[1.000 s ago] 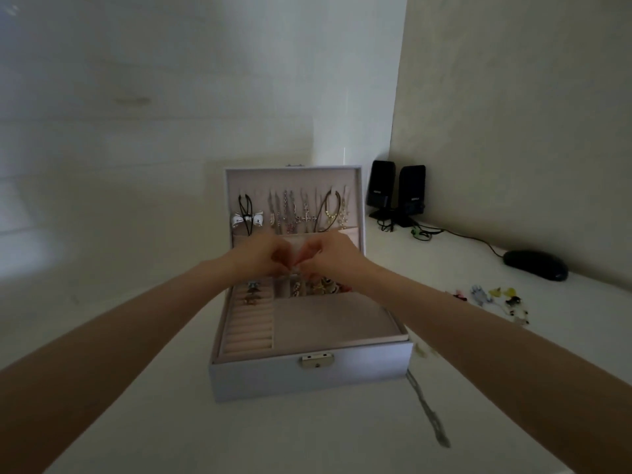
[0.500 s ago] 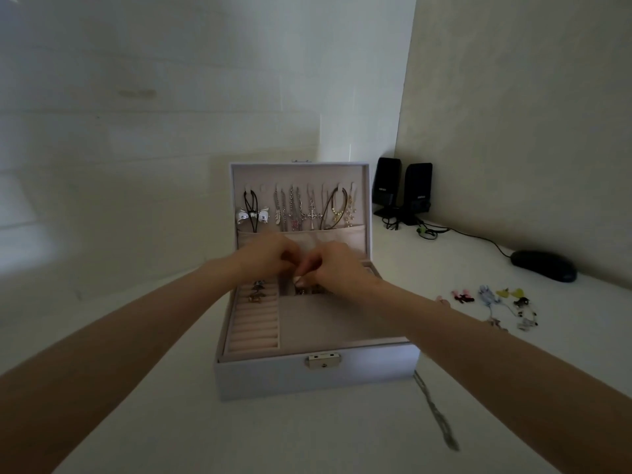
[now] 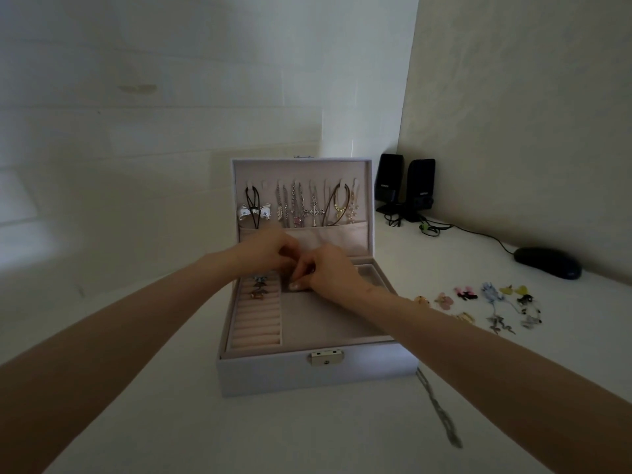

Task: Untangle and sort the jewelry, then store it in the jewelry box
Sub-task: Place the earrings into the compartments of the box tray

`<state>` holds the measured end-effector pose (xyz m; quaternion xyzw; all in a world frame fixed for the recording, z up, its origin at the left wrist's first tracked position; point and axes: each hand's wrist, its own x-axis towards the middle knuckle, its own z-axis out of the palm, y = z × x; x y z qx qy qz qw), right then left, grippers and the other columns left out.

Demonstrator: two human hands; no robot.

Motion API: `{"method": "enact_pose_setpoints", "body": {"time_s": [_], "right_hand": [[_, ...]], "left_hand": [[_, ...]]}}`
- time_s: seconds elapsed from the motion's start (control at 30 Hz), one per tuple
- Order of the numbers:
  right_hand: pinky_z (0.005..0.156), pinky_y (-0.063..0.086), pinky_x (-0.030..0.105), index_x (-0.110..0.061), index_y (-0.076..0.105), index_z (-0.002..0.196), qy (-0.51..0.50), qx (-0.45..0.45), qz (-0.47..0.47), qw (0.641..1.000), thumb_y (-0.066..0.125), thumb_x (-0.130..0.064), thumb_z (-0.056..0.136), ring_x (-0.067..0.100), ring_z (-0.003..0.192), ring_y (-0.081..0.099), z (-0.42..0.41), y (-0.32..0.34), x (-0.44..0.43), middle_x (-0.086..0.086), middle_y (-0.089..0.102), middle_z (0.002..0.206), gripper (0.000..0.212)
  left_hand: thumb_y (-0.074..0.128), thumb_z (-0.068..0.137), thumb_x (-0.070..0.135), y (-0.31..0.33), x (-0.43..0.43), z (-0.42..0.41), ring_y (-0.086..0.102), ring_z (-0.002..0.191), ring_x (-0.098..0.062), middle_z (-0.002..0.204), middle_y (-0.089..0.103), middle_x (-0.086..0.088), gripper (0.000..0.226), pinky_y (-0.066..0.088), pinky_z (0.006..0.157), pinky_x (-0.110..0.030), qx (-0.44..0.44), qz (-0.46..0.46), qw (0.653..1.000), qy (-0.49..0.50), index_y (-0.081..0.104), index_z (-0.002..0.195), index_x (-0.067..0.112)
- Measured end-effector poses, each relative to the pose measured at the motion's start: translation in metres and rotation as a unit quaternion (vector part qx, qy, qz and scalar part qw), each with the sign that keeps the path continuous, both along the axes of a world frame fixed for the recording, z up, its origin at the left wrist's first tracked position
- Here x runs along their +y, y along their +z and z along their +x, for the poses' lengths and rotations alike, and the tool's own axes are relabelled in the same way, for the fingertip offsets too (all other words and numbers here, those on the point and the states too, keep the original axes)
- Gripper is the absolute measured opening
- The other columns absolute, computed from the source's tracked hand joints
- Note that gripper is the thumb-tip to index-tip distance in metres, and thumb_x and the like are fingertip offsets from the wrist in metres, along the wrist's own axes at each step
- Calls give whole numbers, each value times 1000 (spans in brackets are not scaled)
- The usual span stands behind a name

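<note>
Head view: left hand (image 3: 270,253) and right hand (image 3: 330,273) (close together) over jewelry box (image 3: 318,374).

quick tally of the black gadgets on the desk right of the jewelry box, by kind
black speakers: 2
black computer mouse: 1
total: 3

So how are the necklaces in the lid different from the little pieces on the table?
The necklaces hang upright from hooks in the lid; the little pieces lie flat on the table. The necklaces are already in the box; the little pieces sit outside, to its right. The necklaces look mostly silvery; the little pieces show pink, yellow and blue. Both are jewelry, set side by side.
</note>
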<state>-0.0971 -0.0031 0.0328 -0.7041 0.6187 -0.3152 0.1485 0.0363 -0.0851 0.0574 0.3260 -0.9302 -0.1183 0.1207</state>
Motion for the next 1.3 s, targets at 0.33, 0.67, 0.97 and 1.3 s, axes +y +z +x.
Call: {"method": "enact_pose_setpoints", "body": {"time_s": [0.33,0.67,0.97,1.3], "right_hand": [[66,36,14,-15,75,87,-63,-68,-68,993,68,-11,83,-4,68,51,-35,16,2,-17,57,69,9],[66,36,-2,-14,76,91,-89,-83,-69,990,69,-12,84,1,79,57,-66,25,13,-5,67,84,10],[63,48,16,-12,72,92,-147,85,96,981,72,-5,80,10,68,60,-134,34,48,5,68,88,14],[75,42,14,-20,72,97,-38,182,239,953,79,-17,74,6,84,61,-164,15,101,-6,69,88,24]], "left_hand": [[67,83,3,0,4,-2,56,80,-8,99,70,-5,22,36,64,-4,-28,27,999,2,73,102,11],[63,87,13,8,9,-2,59,92,-17,101,65,-3,19,45,81,-26,-80,-93,992,-29,69,106,14],[56,92,34,10,55,-84,52,89,-8,96,59,5,21,43,85,-26,9,-99,990,-100,67,101,18],[65,81,50,-18,104,-165,51,90,-6,89,58,17,32,19,88,-34,-183,-58,970,-147,67,94,21]]}}
